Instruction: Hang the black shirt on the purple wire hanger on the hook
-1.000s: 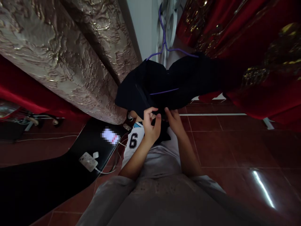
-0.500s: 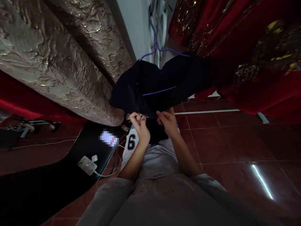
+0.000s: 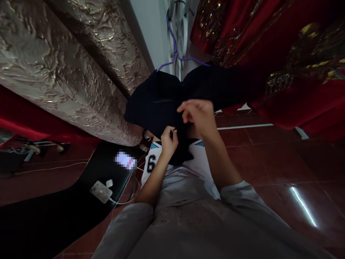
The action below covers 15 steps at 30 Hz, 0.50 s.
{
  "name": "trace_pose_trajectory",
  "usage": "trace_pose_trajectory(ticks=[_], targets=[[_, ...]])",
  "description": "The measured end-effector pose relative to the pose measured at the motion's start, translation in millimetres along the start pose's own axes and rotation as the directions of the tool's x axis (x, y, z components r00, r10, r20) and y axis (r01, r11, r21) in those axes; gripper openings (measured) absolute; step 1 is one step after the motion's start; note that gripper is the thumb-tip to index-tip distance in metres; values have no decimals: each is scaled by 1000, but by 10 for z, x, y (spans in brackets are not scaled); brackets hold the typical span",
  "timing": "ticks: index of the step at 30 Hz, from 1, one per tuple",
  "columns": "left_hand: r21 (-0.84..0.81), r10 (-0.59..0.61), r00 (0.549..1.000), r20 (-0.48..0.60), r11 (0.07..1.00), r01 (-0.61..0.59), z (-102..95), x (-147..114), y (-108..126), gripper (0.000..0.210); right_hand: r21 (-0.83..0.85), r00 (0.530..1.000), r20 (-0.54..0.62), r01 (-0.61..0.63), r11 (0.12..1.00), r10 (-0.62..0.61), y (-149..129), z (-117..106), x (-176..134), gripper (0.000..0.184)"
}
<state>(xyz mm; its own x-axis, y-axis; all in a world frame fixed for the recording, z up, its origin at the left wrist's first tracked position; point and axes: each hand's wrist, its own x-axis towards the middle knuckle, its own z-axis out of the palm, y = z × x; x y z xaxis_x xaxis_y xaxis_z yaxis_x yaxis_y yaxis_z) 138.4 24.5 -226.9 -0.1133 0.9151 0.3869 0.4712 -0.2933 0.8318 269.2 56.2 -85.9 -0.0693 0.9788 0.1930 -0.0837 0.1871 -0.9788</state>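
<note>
Right hand (image 3: pixel 198 115) has risen up the dark garment (image 3: pixel 159 104) above red floor tiles (image 3: pixel 258 158)

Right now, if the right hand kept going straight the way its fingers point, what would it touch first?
The right hand has fingers pointing left across the dark garment on the purple hanger. It would probably just meet more of that cloth, which it already seems to touch; depth is unclear.

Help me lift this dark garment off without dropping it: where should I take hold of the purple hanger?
Probably the purple hanger by its bare neck just below the hook, coming from above. Its shoulders are buried in the dark garment, which the left hand and right hand already pinch lower down.
</note>
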Motion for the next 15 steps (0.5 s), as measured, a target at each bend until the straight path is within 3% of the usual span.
trace_pose_trajectory(ticks=[4,7,9,12,13,15], targets=[[24,-4,993,114,1000,1,23,109,-125,9,35,992,-55,120,992,-118,-329,74,100,36],[-13,38,979,199,999,-36,-139,223,103,9,42,992,37,119,992,-120,-334,111,29,32],[-107,131,982,137,987,-117,-317,327,417,6,38,991,81,108,993,-111,-315,119,-17,31],[-167,258,950,-176,943,-287,-559,551,907,26,2,990,87,114,994,-114,-373,132,-44,34],[-136,293,933,-211,936,-325,-612,633,1030,29,-9,989,84,123,992,-122,-410,137,-43,35],[-48,368,913,-179,923,-382,-664,771,1191,27,-21,988,63,142,990,-141,-463,140,-32,35]])
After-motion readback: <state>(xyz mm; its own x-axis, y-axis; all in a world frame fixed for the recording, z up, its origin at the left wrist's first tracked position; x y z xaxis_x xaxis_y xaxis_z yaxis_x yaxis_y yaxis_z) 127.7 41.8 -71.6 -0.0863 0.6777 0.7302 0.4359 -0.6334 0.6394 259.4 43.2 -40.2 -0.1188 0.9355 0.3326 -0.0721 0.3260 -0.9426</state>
